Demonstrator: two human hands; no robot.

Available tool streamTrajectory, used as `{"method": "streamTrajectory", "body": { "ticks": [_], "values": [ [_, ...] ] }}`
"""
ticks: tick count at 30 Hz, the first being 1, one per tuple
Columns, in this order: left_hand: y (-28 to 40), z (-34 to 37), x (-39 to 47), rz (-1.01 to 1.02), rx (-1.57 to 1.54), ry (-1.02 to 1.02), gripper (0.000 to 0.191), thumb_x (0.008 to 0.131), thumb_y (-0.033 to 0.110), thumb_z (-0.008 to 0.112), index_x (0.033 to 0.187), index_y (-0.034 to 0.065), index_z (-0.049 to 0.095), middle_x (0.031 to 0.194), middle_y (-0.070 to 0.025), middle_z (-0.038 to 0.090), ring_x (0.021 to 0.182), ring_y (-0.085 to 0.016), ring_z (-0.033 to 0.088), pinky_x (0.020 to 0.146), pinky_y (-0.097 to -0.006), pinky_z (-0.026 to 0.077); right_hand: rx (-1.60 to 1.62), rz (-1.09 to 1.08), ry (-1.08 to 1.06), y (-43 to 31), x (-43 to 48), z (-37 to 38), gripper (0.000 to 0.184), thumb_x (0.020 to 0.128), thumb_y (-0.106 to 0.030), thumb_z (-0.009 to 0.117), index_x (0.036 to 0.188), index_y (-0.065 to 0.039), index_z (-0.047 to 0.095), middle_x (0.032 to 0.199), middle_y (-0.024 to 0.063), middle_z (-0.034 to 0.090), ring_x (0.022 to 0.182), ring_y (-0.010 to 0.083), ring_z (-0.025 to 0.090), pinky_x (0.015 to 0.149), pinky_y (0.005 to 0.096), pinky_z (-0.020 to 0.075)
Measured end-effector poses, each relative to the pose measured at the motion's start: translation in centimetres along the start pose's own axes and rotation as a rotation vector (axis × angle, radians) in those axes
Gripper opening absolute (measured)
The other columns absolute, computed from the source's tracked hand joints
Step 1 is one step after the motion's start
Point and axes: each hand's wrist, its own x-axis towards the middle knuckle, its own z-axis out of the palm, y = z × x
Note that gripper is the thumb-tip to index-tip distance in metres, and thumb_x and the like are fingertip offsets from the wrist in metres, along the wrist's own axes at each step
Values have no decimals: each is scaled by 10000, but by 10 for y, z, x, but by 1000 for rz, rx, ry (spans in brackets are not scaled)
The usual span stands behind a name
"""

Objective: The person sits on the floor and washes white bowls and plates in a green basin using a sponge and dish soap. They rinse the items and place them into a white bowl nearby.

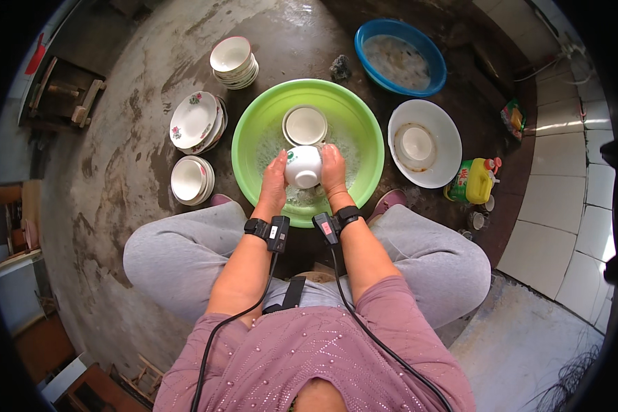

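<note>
Between my two hands a white bowl with a green mark [305, 166] is tilted, its foot ring facing me. My left hand [274, 180] grips its left side and my right hand [333, 170] its right side; some fingertips are hidden behind it. Beneath lies a green plastic basin [243, 149] of sudsy water. Just beyond the held bowl, nested white bowls [306, 126] sit in the basin.
Left of the basin stand stacked bowls [230, 55], floral plates [189, 118] and smaller bowls [187, 180]. To the right are a blue basin [436, 64] with cloudy water, a white basin [445, 123] holding a bowl [416, 143], and a yellow detergent jug [478, 180]. A dark scouring pad [340, 67] lies beyond.
</note>
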Motion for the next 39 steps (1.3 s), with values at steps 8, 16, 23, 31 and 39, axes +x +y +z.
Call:
{"method": "streamTrajectory", "body": {
  "ticks": [8, 16, 23, 31, 39],
  "values": [
    [-5, -12, 14, 238, 259, 279, 318, 899, 315, 559, 835, 13, 637, 734, -33, 616, 657, -129, 564, 608, -293, 445, -224, -339, -130, -24, -23, 27, 312, 857, -191, 486, 1138, -98, 584, 1184, 111, 520, 1106, 318, 463, 953, 392, 372],
    [-9, -13, 14, 457, 946, 221, 299, 925, 220, 533, 859, -48, 648, 735, -50, 624, 656, -105, 525, 615, -275, 444, -273, -308, -230, -7, -15, 25, 312, 891, -233, 428, 1068, -29, 584, 1058, 128, 580, 993, 305, 523, 876, 399, 411],
    [-1, 2, 0, 315, 430, 131, 270, 913, 217, 559, 900, -40, 639, 761, -9, 608, 677, -83, 519, 618, -252, 436, 228, 208, -30, 23, -3, 15, 330, 919, -243, 417, 968, 43, 574, 990, 218, 608, 934, 340, 572, 834, 372, 428],
    [6, -1, 10, 441, 730, 274, 340, 930, 256, 516, 752, -19, 604, 640, -27, 569, 588, -88, 482, 557, -285, 416, -96, -190, 46, -15, -34, 38, 322, 902, -205, 441, 1152, -15, 508, 1142, 180, 534, 1108, 356, 464, 959, 406, 360],
    [1, 1, 7, 456, 625, 175, 327, 930, 259, 520, 801, -19, 634, 670, -10, 561, 637, -77, 488, 586, -260, 431, -228, -354, -109, -8, -11, 31, 288, 886, -205, 450, 1050, -8, 581, 1054, 139, 582, 1064, 291, 500, 916, 374, 389]
  ]
}}
